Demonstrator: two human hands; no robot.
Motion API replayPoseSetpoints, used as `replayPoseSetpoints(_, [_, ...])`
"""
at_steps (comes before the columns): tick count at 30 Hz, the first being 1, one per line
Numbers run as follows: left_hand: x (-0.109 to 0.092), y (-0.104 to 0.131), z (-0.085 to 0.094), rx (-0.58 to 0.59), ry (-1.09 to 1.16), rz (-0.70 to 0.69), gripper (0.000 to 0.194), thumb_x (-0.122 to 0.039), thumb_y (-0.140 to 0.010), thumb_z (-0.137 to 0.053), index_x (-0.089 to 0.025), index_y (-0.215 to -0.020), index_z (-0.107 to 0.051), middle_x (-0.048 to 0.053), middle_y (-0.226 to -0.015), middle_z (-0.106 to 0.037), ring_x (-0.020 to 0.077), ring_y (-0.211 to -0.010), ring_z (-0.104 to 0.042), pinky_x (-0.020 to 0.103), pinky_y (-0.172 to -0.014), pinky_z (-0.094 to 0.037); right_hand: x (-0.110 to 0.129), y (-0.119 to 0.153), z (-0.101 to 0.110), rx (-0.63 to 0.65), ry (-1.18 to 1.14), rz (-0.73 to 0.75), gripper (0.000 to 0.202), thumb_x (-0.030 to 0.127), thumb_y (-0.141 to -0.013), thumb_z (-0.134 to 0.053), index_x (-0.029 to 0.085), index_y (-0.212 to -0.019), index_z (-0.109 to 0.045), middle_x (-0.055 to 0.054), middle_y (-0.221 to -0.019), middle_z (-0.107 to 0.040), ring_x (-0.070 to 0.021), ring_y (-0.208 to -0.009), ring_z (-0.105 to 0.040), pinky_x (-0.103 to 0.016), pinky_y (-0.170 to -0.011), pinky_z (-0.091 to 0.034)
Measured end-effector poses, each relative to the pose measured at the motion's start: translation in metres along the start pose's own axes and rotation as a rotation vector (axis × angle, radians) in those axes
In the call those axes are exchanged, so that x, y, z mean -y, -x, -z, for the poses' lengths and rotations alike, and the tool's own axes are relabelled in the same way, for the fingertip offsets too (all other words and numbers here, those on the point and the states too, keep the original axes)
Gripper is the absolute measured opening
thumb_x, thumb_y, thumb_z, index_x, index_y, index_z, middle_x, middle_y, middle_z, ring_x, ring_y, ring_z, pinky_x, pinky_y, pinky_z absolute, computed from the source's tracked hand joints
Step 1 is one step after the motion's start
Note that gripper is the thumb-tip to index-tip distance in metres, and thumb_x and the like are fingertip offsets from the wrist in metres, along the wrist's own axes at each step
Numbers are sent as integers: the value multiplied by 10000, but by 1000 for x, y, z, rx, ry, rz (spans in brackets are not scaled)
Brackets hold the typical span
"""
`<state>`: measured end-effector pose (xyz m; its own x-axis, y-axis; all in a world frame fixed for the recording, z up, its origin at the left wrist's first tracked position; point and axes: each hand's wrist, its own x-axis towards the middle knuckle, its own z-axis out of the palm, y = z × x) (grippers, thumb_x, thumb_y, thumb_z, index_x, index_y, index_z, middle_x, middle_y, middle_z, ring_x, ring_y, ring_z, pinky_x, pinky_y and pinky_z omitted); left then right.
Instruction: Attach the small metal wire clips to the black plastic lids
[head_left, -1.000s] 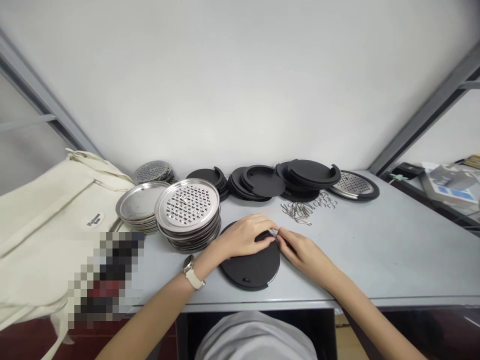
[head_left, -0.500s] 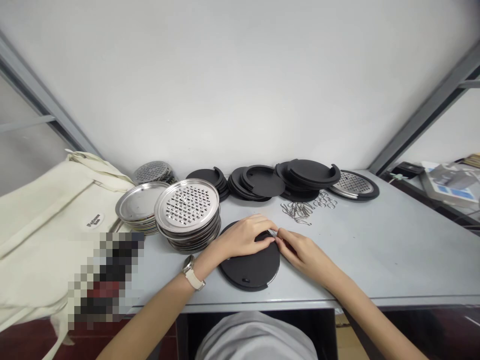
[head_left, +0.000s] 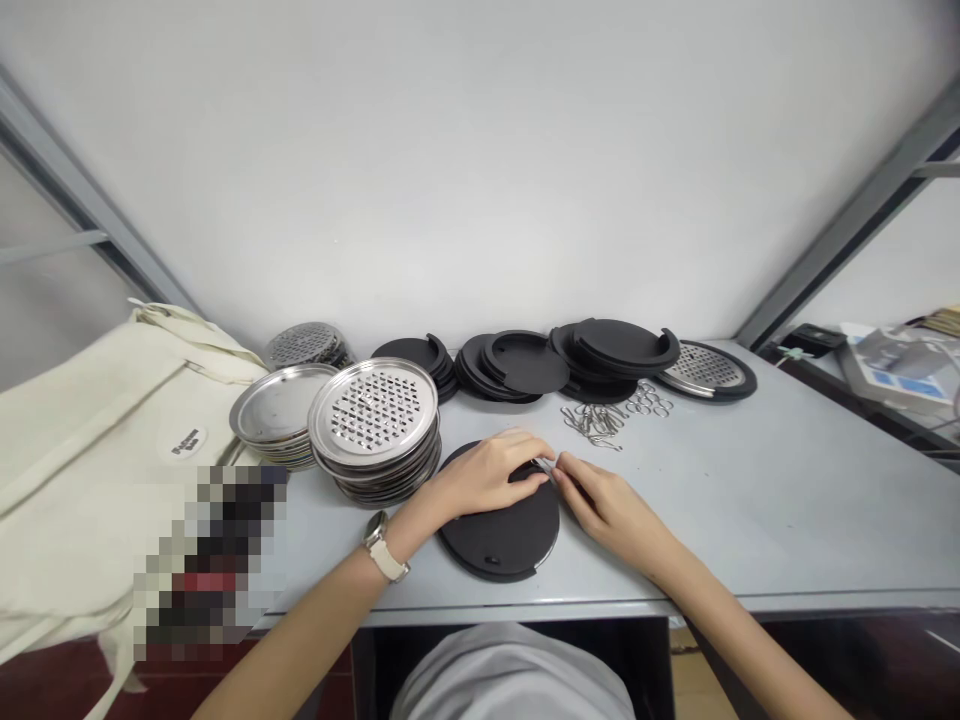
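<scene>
A round black disc point(head_left: 502, 540) lies flat near the table's front edge. My left hand point(head_left: 495, 472), with a watch at its wrist, rests over the disc's upper part, its fingers curved round the right rim. My right hand point(head_left: 600, 497) is at the rim's right side, thumb and forefinger pinched on a small metal piece point(head_left: 545, 466). That piece sits between the fingertips of both hands and is mostly hidden. Behind the hands lie several metal clips point(head_left: 596, 422) and metal rings point(head_left: 651, 400).
Perforated metal discs point(head_left: 375, 412) are stacked left of the hands, beside plain metal discs point(head_left: 281, 405). Black discs point(head_left: 529, 362) stand in piles along the wall. A metal disc in a black rim point(head_left: 709, 370) lies at the back right. A cream bag point(head_left: 90, 450) covers the left side.
Both hands stay at the disc's rim. The fingertips of my right hand have shifted very slightly at the small metal piece.
</scene>
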<state>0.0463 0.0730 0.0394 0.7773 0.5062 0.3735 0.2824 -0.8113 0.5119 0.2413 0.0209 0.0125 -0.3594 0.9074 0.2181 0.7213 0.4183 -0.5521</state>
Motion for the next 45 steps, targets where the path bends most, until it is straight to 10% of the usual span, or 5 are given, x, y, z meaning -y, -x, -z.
replayPoseSetpoints(45, [-2,-2,1,21,-123,17,108,-218,-898,-524,-177,-994,-551,36,-952,-644,185,-931,-593,298,-858,-418,-2,0,-1,46,50,-41,169,301,-973,-287,226,-890,-413,-3,-678,-570,-176,-573,-553,-253,-567,-396])
